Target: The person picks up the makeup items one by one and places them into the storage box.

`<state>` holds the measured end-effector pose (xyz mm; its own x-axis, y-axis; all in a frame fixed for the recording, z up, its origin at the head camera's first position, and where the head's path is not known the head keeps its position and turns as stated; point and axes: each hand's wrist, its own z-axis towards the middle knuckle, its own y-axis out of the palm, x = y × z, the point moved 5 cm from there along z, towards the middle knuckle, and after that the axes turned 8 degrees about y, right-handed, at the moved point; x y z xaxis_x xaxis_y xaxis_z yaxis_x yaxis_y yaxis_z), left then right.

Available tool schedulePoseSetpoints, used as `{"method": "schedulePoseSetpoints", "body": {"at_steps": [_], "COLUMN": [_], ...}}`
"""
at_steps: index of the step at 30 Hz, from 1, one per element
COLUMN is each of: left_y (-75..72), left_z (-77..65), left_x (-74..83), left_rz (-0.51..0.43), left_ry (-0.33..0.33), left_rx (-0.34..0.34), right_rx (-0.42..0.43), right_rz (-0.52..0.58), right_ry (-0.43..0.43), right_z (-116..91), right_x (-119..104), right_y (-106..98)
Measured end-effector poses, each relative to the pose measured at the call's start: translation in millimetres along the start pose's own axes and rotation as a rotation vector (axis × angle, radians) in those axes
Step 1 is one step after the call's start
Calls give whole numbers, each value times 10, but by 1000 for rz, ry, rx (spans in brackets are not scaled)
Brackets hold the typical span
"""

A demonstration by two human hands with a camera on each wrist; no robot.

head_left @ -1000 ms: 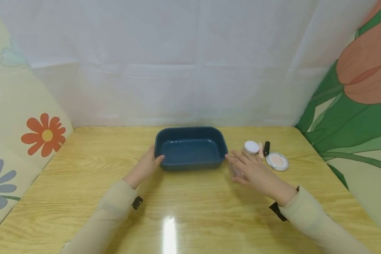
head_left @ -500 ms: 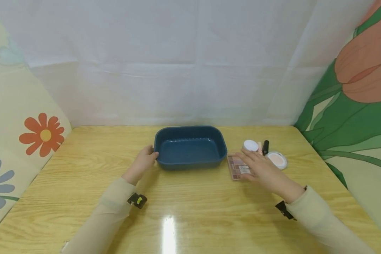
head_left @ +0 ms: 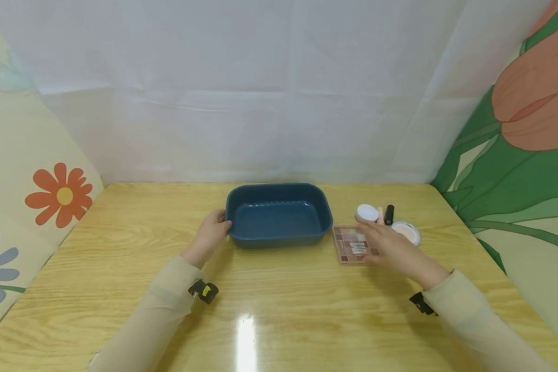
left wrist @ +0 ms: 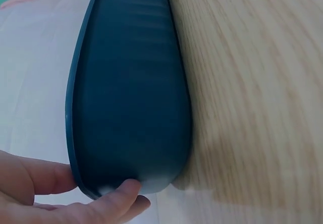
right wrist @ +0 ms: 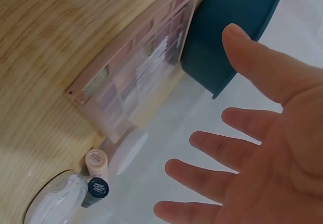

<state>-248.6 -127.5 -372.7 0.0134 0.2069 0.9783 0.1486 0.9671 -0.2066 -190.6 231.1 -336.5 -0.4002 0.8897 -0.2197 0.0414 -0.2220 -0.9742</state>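
Note:
My left hand holds the left end of a deep blue rectangular basin, the thumb at its near corner. Seen from the left wrist, fingers lie against the corner of the basin, on both sides of its rim. My right hand hovers with spread fingers over the right edge of a pinkish eyeshadow palette, holding nothing. In the right wrist view this palette lies beside the basin, apart from the fingertips.
Behind the right hand stand a white-lidded jar, a small pink tube, a black tube and a round compact. White cloth hangs along the back edge of the wooden table.
My right hand has drawn back to the right from the basin's right end, uncovering the palette. The left thumb has slipped from over the rim out to the corner.

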Motion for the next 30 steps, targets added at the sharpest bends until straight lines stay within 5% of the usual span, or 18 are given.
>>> {"method": "schedulePoseSetpoints", "body": {"at_steps": [19,30], "left_y": [29,33], "left_z": [29,26], "left_x": [4,11], "left_rz": [-24,-45], "left_ry": [-63,-75], "left_rx": [5,6], "right_rx": [-193,-294], "right_rz": [218,199], "right_ry": [64,53], "right_z": [165,210], "right_x": [314,367], "right_y": [189,228]}}
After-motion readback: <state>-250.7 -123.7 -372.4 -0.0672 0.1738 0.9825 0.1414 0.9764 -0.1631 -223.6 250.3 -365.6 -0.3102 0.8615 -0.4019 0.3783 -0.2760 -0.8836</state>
